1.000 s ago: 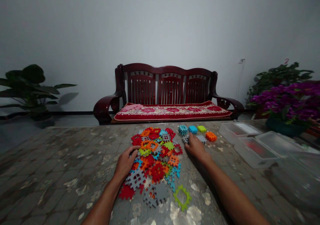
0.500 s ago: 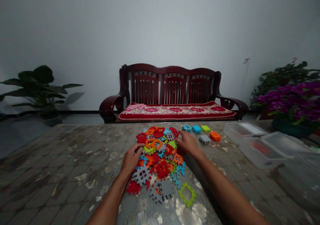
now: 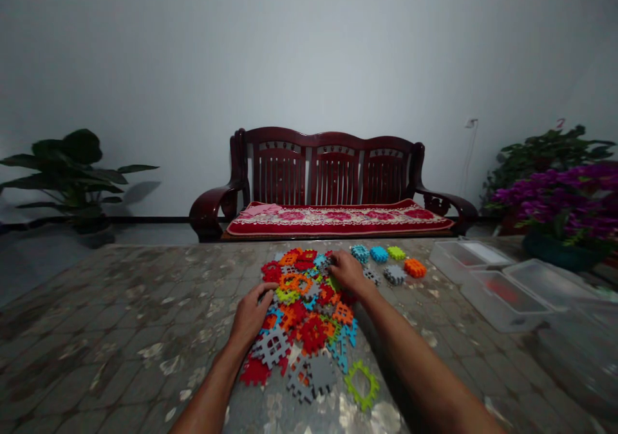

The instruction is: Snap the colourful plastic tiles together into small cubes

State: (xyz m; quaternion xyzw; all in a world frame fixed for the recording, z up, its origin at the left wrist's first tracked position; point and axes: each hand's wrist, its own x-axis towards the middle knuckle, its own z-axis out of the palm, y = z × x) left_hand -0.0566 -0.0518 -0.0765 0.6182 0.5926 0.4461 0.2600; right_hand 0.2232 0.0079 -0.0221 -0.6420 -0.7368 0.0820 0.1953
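A heap of toothed plastic tiles (image 3: 313,331) in red, orange, grey, blue and green spreads over the table in front of me. My left hand (image 3: 252,310) rests at the heap's left edge, thumb and fingers apart, fingertips beside a lime-green tile (image 3: 287,293). Over the heap's far right side, my right hand (image 3: 347,270) has its fingers closed at a grey windowed tile (image 3: 325,266); its fingertips are partly hidden. Just right of that hand lies another grey windowed tile (image 3: 371,275).
Sorted stacks of teal (image 3: 360,253), blue (image 3: 379,254), lime (image 3: 396,252), grey (image 3: 394,274) and orange (image 3: 415,267) tiles stand to the right. Beyond them are clear plastic boxes (image 3: 506,308) and a flowerpot (image 3: 555,252). A wooden bench (image 3: 333,170) stands behind the table (image 3: 120,331).
My right hand has moved left, from the heap's right edge onto the grey windowed tile. A grey tile now shows beside the grey stack. My left hand stays nearly in place.
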